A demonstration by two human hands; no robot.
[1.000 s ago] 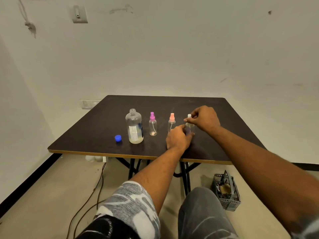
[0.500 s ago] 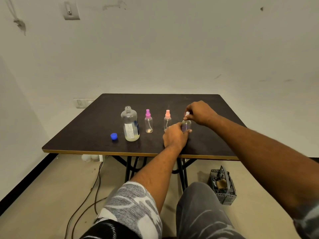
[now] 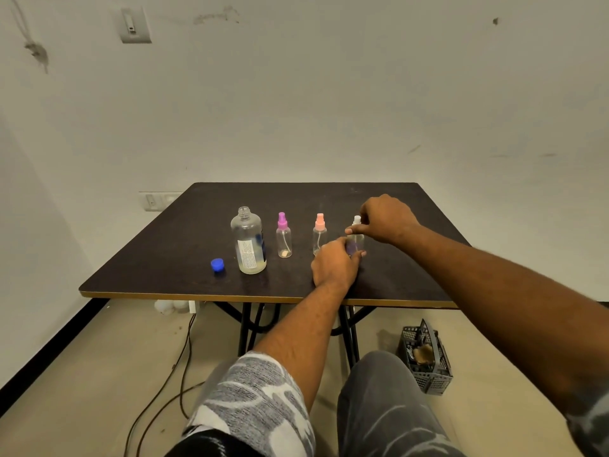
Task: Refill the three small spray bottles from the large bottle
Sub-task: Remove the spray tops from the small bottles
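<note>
On the dark table [image 3: 158, 258] stand, left to right, the large clear bottle [image 3: 248, 242] with its neck uncapped and a little yellowish liquid at the bottom, a purple-topped spray bottle [image 3: 283, 236], a pink-topped spray bottle [image 3: 319, 234] and a white-topped spray bottle [image 3: 356, 240]. The large bottle's blue cap [image 3: 217, 264] lies to its left. My left hand [image 3: 334, 265] grips the body of the white-topped bottle. My right hand [image 3: 385, 219] pinches its white spray top from above.
A grey plastic basket [image 3: 426, 361] sits on the floor under the table's right side. Cables [image 3: 178, 364] trail across the floor at left. The table's front edge [image 3: 263, 296] faces me, above my knees. A wall stands close behind.
The camera view shifted slightly. Both hands stay on the white-topped bottle; the right fingers have turned a little around its top.
</note>
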